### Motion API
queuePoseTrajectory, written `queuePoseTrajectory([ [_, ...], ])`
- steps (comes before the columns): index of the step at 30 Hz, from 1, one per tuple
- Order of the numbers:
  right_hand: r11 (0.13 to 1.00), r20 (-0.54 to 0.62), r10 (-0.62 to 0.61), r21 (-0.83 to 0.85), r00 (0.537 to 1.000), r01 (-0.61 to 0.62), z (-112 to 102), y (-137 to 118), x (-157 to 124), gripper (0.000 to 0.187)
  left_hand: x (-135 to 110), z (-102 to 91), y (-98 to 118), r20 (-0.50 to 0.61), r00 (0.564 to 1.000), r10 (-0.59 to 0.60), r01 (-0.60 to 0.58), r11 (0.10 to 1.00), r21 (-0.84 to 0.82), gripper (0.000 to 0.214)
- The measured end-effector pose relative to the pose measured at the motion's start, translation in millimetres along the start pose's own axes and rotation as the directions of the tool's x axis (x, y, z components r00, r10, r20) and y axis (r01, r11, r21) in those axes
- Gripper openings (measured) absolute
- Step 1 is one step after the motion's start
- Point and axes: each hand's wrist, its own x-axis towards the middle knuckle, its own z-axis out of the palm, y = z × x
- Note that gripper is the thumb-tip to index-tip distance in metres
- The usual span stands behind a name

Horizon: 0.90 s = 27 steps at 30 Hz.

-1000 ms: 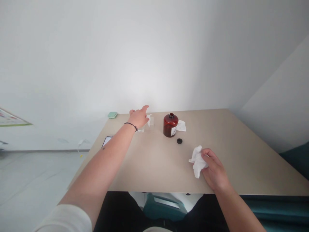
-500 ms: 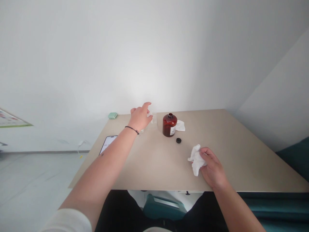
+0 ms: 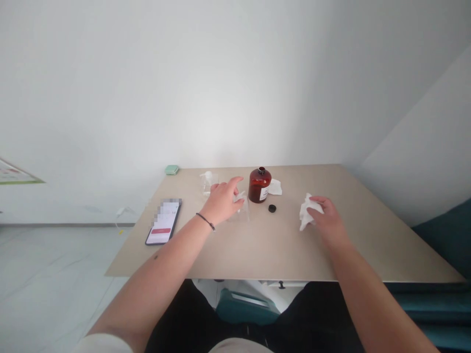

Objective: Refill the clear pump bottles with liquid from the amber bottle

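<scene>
My left hand (image 3: 222, 201) is closed round the white top of a clear, square-sided container (image 3: 243, 213), its index finger stretched out. The container is see-through, and my fingers cover part of it. Behind that hand stands another clear container (image 3: 205, 189) with a white top. In my right hand (image 3: 326, 215), between thumb and fingers, is a crumpled white tissue (image 3: 306, 215), held above the right part of the table. Between the hands, a brown bottle (image 3: 259, 186) with a white label stands upright and uncapped. A small black cap (image 3: 272, 208) lies in front of it.
A white paper piece (image 3: 275, 187) lies behind the brown bottle's right side. At the left are a phone (image 3: 162, 230) with a lit screen and a small green case (image 3: 171, 169). The beige table (image 3: 250, 260) meets a white wall at its back.
My left hand has come nearer and to the right with the clear container, uncovering the other one and the phone. My right hand has moved forward with the tissue.
</scene>
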Motion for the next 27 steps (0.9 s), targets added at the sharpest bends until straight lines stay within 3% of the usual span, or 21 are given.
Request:
queuePoseTrajectory([
  [3, 0.863, -0.024, -0.176, -0.485, 0.984, 0.142, 3, -13, 36, 0.045, 1, 2.6, -1, 0.015, 1.000, 0.007, -0.007, 1.000, -0.001, 0.058],
  [6, 0.704, 0.061, -0.207, -0.684, 0.976, 0.192, 19, -28, 52, 0.054, 1, 3.6, -2, 0.032, 0.999, 0.042, -0.042, 0.999, -0.018, 0.059],
  [11, 0.541, 0.147, -0.206, -0.807, 0.967, 0.238, 48, -27, 51, 0.053, -3, 12.4, -11, -0.020, 0.998, 0.067, -0.069, 0.994, -0.086, 0.056],
  [16, 0.421, 0.219, -0.209, -0.860, 0.953, 0.290, 48, -11, 49, 0.046, -12, 30.9, -28, -0.088, 0.994, 0.072, -0.090, 0.972, -0.216, 0.055],
  [20, 0.409, 0.249, -0.291, -0.841, 0.924, 0.355, 46, 2, 54, 0.043, -23, 40.0, -47, 0.009, 0.996, 0.088, -0.079, 0.935, -0.346, 0.089],
  [24, 0.451, 0.241, -0.495, -0.750, 0.835, 0.484, 45, 8, 63, 0.040, -26, 39.5, -58, 0.114, 0.990, 0.083, -0.030, 0.913, -0.406, 0.110],
  [27, 0.443, 0.174, -0.702, -0.652, 0.690, 0.615, 43, -3, 56, 0.030, -24, 39.5, -59, 0.168, 0.986, 0.021, 0.049, 0.914, -0.404, 0.109],
])
